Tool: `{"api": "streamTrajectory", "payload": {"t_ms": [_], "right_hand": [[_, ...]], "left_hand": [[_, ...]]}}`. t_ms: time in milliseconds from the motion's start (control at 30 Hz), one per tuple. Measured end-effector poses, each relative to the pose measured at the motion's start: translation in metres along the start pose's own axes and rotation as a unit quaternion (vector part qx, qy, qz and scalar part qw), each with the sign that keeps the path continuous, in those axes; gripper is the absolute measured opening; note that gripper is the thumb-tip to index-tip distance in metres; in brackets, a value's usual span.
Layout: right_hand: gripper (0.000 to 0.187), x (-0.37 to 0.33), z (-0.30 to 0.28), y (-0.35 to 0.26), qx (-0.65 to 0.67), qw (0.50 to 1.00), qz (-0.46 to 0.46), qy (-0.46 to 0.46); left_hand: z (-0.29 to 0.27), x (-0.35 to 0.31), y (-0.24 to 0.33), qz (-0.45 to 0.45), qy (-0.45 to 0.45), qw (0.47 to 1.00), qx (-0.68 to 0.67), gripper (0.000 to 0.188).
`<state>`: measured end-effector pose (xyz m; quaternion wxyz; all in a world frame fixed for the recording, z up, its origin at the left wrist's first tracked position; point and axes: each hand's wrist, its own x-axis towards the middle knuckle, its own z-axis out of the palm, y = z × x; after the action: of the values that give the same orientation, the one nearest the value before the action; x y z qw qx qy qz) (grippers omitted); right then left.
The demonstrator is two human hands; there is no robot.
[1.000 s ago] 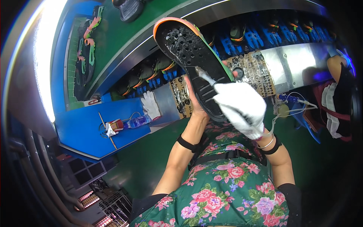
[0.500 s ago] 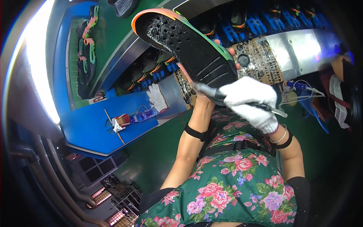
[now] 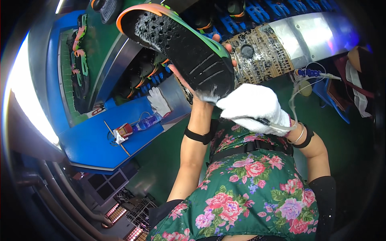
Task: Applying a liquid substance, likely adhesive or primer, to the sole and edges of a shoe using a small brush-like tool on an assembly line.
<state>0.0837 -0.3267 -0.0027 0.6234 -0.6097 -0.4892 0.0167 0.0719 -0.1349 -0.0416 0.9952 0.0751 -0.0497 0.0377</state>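
Note:
A shoe sole point(image 3: 185, 56) is tilted up before me, its black inner side facing me and its raised rim fading from orange to green. White wet-looking streaks cover the end with the round holes. My bare left hand point(image 3: 184, 81) grips it from beneath, fingertips showing past the right rim and thumb along the left. In a white knitted glove, my right hand point(image 3: 255, 107) is closed round a brush point(image 3: 208, 97). The bristles touch the sole's near end, where a whitish smear shows. Most of the brush handle is hidden in the glove.
On the blue table point(image 3: 90, 142) at left are a bottle point(image 3: 146, 122), a white glove point(image 3: 158, 101), a stick and a red container. Soles point(image 3: 80, 54) lie beyond. Taped cardboard point(image 3: 261, 56) covers the metal edge ahead, before blue racks. A hose point(image 3: 307, 73) hangs at right.
The brush has moved to the sole's near end, and my right hand has turned with it. The sole appears farther left and slightly higher in view; the surroundings have shifted too.

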Motion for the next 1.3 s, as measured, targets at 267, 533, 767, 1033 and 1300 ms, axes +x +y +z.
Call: {"api": "streamTrajectory", "payload": {"t_ms": [267, 533, 767, 1033, 1300], "right_hand": [[0.025, -0.001, -0.004, 0.001, -0.056, 0.998, -0.014, -0.037], [0.023, 0.011, -0.012, 0.002, -0.005, 0.998, 0.024, -0.056], [0.022, 0.009, -0.012, 0.002, 0.122, 0.981, 0.031, -0.146], [0.028, 0.011, -0.011, -0.002, 0.051, 0.980, -0.050, -0.184], [0.014, 0.004, -0.008, 0.013, 0.272, 0.941, 0.180, -0.091]], "left_hand": [[-0.007, -0.009, 0.011, -0.078, -0.015, 0.996, 0.032, 0.110], [-0.004, -0.010, 0.026, -0.150, 0.002, 0.986, 0.068, 0.113], [-0.003, -0.013, 0.038, -0.202, 0.051, 0.971, 0.118, 0.117], [-0.032, -0.025, 0.054, -0.201, 0.195, 0.940, 0.195, 0.073], [-0.024, -0.020, 0.048, -0.217, 0.151, 0.944, 0.195, 0.087]]}}
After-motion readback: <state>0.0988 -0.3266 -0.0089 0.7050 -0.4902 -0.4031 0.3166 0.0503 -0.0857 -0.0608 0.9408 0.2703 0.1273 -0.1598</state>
